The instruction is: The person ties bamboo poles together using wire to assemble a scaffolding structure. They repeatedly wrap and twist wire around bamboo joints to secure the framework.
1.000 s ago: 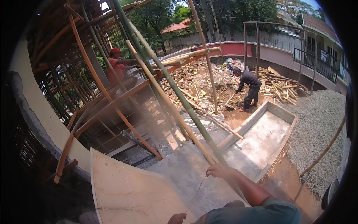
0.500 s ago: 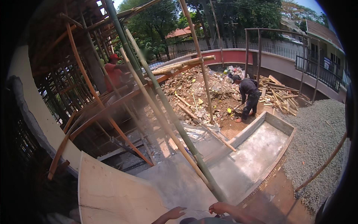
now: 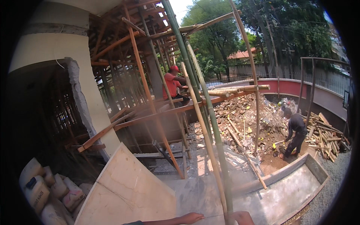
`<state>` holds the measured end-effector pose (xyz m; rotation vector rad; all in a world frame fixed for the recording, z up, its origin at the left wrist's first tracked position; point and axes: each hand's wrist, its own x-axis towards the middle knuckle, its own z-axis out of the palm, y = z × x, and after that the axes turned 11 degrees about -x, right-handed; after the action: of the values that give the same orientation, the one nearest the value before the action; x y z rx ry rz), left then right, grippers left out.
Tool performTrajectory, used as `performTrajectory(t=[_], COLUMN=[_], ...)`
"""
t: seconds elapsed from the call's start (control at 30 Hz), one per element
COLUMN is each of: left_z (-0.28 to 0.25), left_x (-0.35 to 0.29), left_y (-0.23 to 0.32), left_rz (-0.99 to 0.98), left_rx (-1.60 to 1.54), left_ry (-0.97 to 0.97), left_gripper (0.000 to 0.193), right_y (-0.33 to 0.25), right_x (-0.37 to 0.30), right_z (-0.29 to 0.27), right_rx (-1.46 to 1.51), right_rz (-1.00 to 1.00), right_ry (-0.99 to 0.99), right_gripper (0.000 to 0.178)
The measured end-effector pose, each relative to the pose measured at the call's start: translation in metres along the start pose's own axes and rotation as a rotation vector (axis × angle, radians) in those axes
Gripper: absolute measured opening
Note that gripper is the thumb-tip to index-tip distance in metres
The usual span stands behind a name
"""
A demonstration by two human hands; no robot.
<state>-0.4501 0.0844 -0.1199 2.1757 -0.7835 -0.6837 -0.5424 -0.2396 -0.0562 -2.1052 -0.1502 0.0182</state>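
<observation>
At the lower edge my left hand (image 3: 192, 218) reaches in from the left, its fingers closed on the end of a thin wire (image 3: 213, 215). The wire stretches across to my right hand (image 3: 242, 218), which is closed, blurred and partly cut off by the lower edge. Between the hands, the foot of a green bamboo pole (image 3: 225, 180) stands close to the right hand, with a paler bamboo pole (image 3: 208, 150) leaning beside it. I cannot tell whether the wire touches the poles. Left of my hands lies a large plywood sheet (image 3: 131, 183) with a thin dark line across it.
Several filled sacks (image 3: 56, 191) lie at lower left. A person in red (image 3: 171, 85) sits on the wooden scaffolding; another in dark clothes (image 3: 296, 131) bends with a tool beside a rubble heap (image 3: 240, 112). A low concrete basin (image 3: 288, 195) and a timber pile (image 3: 326, 135) are at right.
The view has turned left, so the scene has shifted right and the sacks now show. My hands remain joined by the wire, lower and farther right in the picture.
</observation>
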Motion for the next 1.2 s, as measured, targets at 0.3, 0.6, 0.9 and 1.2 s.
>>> performTrajectory(t=[0.3, 0.6, 0.9, 1.2], left_z=[-0.006, -0.029, 0.019, -0.008], left_x=[-0.005, -0.016, -0.027, -0.011], left_y=[0.007, -0.005, 0.036, -0.004], left_rz=[-0.085, -0.219, 0.108, -0.104], left_rx=[-0.141, -0.051, -0.149, -0.125], left_ry=[-0.065, 0.363, 0.009, 0.295], left_gripper=[0.038, 0.027, 0.023, 0.035], right_y=[0.032, 0.081, 0.103, 0.042], right_x=[-0.007, -0.004, -0.003, -0.043], right_z=[-0.07, 0.061, 0.007, -0.015], right_rx=[-0.145, -0.079, -0.627, -0.408], right_rz=[0.17, -0.013, 0.27, 0.196], right_ry=[0.077, -0.775, -0.024, -0.35], right_gripper=[0.023, 0.026, 0.027, 0.057])
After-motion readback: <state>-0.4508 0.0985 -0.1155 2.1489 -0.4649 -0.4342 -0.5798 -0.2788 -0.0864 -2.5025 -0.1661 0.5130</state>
